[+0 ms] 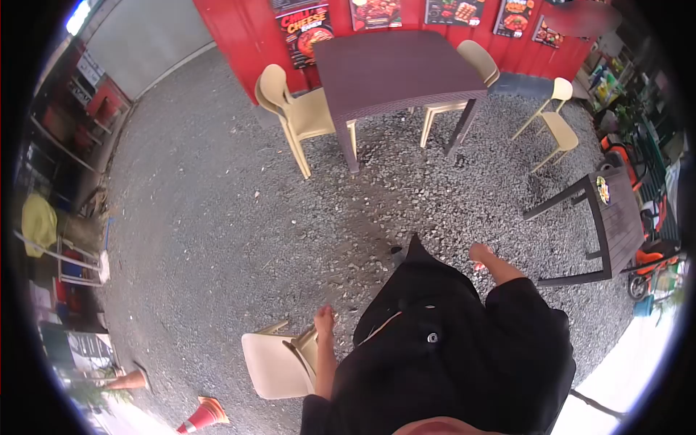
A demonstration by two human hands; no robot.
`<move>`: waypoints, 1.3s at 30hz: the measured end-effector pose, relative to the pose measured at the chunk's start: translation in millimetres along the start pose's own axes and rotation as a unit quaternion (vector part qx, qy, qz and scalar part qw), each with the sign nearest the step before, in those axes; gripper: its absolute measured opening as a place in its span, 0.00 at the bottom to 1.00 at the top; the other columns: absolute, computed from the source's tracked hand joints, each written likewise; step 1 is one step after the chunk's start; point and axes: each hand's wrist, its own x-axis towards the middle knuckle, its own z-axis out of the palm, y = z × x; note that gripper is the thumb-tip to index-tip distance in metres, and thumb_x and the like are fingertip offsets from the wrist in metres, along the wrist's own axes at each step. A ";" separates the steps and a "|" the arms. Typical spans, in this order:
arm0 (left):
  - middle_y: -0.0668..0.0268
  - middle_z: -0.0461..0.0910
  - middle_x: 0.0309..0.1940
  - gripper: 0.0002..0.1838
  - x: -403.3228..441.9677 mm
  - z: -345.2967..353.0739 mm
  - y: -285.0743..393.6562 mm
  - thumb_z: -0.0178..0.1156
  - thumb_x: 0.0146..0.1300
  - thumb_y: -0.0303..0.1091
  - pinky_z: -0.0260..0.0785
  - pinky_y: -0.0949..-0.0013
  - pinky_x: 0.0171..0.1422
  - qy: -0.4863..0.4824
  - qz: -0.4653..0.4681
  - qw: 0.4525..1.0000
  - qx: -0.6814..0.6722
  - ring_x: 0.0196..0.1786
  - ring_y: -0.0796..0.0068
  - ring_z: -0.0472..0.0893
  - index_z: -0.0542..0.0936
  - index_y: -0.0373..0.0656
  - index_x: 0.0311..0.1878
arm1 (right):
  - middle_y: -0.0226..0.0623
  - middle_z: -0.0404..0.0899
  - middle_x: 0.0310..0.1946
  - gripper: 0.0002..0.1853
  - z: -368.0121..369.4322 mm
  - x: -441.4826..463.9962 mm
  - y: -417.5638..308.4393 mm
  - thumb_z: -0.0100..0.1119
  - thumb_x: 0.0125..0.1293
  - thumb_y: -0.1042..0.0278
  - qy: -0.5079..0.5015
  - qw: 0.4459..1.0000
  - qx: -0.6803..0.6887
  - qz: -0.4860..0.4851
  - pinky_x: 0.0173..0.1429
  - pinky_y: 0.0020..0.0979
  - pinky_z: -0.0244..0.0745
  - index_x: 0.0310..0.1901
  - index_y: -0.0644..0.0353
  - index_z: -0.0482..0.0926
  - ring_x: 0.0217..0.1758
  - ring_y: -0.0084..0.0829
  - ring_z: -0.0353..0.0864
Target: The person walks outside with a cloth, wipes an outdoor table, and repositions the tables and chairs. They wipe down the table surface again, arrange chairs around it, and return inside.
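My left hand [324, 319] hangs low at my side, just above and beside a beige chair [275, 366]. Its fingers look loosely curled, and whether they touch the chair is not clear. On the other side, my right hand [479, 253] is held out from my body over the gravel [413, 196]. Its fingers are blurred, with a small red and white patch just below them that I cannot make out. Ahead stands a dark brown table [399, 65], with beige chairs at its left [308, 112] and right [478, 61] sides.
A single beige chair [558, 130] stands at the right. Nearer on that side, a dark table [616, 225] appears tipped over. An orange and white cone [204, 415] is at the lower left. Food posters [308, 32] hang on the red wall [239, 36].
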 end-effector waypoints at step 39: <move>0.51 0.64 0.61 0.46 698.0 382.6 667.8 0.31 0.61 0.69 0.58 0.61 0.65 0.043 0.018 0.999 -0.012 0.61 0.59 0.67 0.62 0.31 0.62 | 0.54 0.68 0.55 0.33 -770.6 544.4 -53.3 0.34 0.65 0.36 0.434 0.835 0.335 -0.032 0.62 0.42 0.59 0.59 0.56 0.66 0.61 0.53 0.64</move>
